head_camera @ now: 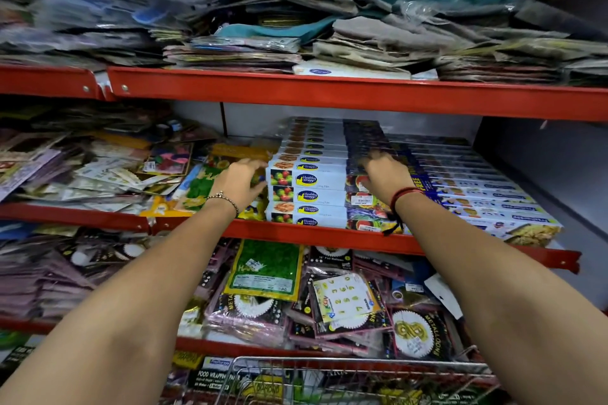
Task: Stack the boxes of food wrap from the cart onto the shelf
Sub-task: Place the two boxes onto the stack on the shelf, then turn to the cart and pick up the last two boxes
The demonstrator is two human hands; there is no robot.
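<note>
Single view only: a wide-angle head cam, worn by the person, facing fwd and slightly down at a red metal shelf rack [329,94] close in front. The middle shelf sits about at frame centre, w/ the upper shelf's load seen from slightly below and the lower shelf from above. Both forearms run in from the bottom corners (so the lens sits just above and behind them). A wire cart [345,363] rim cuts the bottom edge, directly under the cam. Edges bow from lens distortion.
</note>
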